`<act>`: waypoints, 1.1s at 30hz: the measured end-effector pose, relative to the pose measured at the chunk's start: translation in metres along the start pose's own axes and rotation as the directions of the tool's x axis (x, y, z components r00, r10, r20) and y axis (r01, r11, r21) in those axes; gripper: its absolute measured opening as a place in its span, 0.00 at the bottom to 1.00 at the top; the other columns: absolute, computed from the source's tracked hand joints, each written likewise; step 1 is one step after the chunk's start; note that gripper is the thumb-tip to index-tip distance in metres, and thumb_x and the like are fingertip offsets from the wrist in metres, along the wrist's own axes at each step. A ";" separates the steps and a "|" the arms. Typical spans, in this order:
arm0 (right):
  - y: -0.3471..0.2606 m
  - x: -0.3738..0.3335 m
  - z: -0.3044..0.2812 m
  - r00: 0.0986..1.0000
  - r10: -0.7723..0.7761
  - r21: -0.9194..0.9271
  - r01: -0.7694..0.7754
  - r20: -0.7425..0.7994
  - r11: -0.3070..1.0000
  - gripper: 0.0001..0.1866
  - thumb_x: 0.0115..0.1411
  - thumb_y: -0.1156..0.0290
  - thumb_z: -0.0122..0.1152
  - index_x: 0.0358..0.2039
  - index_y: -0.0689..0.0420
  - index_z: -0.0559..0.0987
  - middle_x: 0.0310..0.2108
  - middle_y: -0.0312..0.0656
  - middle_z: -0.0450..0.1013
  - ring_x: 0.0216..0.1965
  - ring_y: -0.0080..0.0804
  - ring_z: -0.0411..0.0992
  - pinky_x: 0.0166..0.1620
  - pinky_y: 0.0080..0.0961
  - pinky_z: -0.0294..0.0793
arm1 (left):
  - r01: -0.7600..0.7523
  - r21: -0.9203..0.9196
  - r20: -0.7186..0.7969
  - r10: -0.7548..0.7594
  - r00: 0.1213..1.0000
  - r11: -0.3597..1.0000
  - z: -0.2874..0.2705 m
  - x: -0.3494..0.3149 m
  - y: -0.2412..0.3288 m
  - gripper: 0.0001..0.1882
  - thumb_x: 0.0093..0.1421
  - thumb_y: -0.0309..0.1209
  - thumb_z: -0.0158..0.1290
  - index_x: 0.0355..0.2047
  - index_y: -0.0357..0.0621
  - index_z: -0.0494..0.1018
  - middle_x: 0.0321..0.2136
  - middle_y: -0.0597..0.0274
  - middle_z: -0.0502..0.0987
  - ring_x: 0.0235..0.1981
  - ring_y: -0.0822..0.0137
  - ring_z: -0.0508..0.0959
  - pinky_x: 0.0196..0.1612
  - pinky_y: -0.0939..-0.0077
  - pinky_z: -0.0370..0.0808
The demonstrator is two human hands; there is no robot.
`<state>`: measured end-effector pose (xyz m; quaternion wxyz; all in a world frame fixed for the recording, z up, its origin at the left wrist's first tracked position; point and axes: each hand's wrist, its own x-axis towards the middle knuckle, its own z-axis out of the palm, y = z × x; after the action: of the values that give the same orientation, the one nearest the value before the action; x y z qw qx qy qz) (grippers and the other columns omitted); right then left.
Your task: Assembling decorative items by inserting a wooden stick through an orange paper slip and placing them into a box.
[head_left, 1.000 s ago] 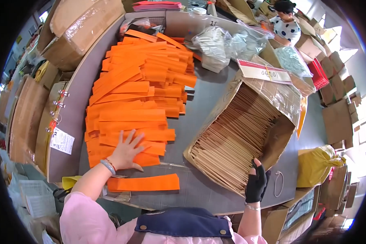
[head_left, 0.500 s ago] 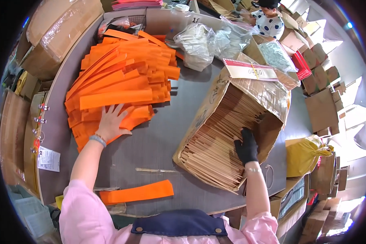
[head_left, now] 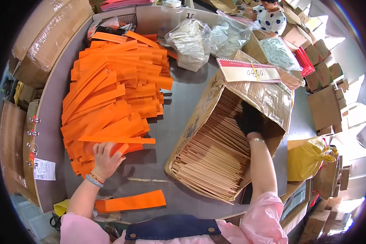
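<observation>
A large pile of flat orange strips [head_left: 110, 81] covers the table's left side. At its near edge my bare left hand [head_left: 105, 162] has its fingers curled round an orange strip [head_left: 140, 140], which is tilted up on its edge. On the right, a cardboard box [head_left: 193, 118] lies with its open side facing me, full of thin wooden sticks [head_left: 211, 156]. My right hand [head_left: 250, 118], in a black glove, reaches into the box over the sticks. Shadow and dark glove hide what its fingers do. A single orange strip [head_left: 132, 201] lies near the table's front edge.
Clear plastic bags of pale pieces [head_left: 191, 42] stand at the back, beside a translucent jar [head_left: 171, 18]. A yellow bag [head_left: 307, 158] sits right of the table. Cardboard boxes [head_left: 49, 44] rise along the left. Another person [head_left: 269, 18] is at the far right.
My left hand has gone from lying spread on the pile to gripping a strip, which has tipped up. My right hand has moved deeper into the box. The view has shifted slightly.
</observation>
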<state>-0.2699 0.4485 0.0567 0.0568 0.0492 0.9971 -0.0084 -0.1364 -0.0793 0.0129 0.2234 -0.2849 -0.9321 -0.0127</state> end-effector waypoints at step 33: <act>-0.096 -0.217 0.043 0.944 -0.238 0.113 0.268 -0.227 0.957 0.43 0.52 0.46 0.64 0.64 0.55 0.65 0.62 0.55 0.59 0.63 0.61 0.56 0.62 0.60 0.53 | 0.332 -0.238 0.274 -0.265 0.925 0.913 -0.072 -0.034 0.120 0.28 0.57 0.51 0.59 0.49 0.43 0.74 0.52 0.53 0.68 0.55 0.47 0.65 0.57 0.51 0.60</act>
<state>-0.0602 0.3309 0.0400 -0.0543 -0.0749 0.9924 -0.0812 -0.0171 -0.0078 0.0511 0.0641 -0.1662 -0.9733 -0.1446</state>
